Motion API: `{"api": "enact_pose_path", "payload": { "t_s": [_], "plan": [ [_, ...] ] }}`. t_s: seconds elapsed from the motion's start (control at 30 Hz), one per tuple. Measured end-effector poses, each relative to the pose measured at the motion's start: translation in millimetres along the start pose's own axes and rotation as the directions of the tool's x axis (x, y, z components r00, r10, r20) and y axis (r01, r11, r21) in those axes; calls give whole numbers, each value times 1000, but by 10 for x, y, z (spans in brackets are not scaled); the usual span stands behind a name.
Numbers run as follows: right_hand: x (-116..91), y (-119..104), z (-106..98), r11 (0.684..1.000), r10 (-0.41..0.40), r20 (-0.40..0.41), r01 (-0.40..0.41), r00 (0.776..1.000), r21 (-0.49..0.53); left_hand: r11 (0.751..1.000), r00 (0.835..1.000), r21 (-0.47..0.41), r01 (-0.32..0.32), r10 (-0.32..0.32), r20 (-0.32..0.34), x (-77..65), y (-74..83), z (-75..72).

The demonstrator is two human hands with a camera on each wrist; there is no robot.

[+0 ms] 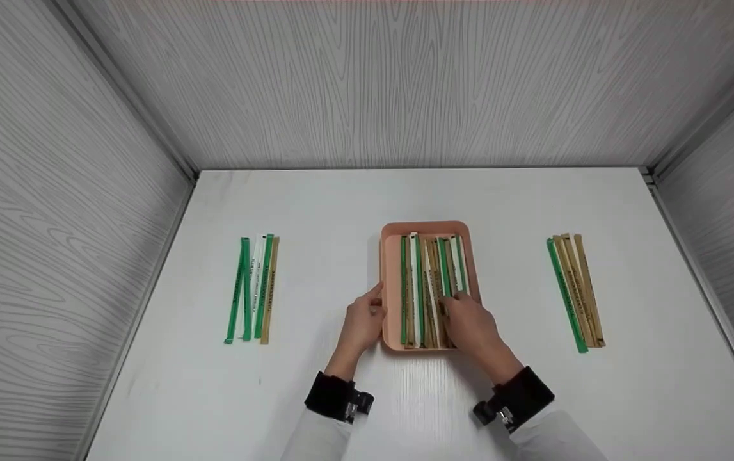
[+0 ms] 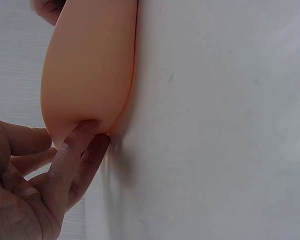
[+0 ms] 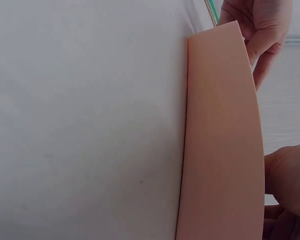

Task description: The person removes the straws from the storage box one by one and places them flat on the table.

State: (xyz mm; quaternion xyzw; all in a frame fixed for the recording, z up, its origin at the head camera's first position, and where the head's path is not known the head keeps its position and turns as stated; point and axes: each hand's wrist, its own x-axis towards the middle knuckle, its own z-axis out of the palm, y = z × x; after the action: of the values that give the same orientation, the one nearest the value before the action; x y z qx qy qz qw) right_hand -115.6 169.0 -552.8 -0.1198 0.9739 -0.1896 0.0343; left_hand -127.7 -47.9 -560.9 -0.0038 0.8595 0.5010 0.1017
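A salmon-pink tray (image 1: 392, 275) lies on the table in front of me, holding a row of long thin wrapped sticks (image 1: 419, 288) in green, white and brown with small print. My left hand (image 1: 364, 323) grips the tray's near left side; in the left wrist view its fingertips (image 2: 89, 126) press the outer wall. Over the right part of the tray, my right hand (image 1: 473, 326) reaches in with bent fingers among the sticks. Its fingertips are mostly hidden, and I cannot tell whether they pinch a stick. The tray wall (image 3: 220, 130) covers part of that hand in the right wrist view.
To the left lies a loose group of green, white and brown wrapped sticks (image 1: 247, 288). Another group, one green and several brown sticks (image 1: 574, 288), lies to the right. Grey wood-grain panels (image 1: 379, 89) enclose the white table (image 1: 315, 205) at the back and sides.
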Motion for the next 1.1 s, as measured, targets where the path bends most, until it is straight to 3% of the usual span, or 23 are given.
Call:
{"api": "enact_pose_path", "payload": {
  "t_s": [0.27, 0.8, 1.1],
  "plan": [
    [44, 22, 49, 998, 41, 31, -42, 999, 47, 1000, 1000, -5, -16, 16, 5, 6, -13, -1],
    [48, 30, 86, 998, 38, 11, -39, 999, 47, 1000, 1000, 18, -8, 8, 7, 7, -1, -2],
    [20, -1, 0, 988, 56, 18, -58, 998, 141, 1000, 1000, 25, 19, -20, 18, 24, 3, 4]
  ]
}}
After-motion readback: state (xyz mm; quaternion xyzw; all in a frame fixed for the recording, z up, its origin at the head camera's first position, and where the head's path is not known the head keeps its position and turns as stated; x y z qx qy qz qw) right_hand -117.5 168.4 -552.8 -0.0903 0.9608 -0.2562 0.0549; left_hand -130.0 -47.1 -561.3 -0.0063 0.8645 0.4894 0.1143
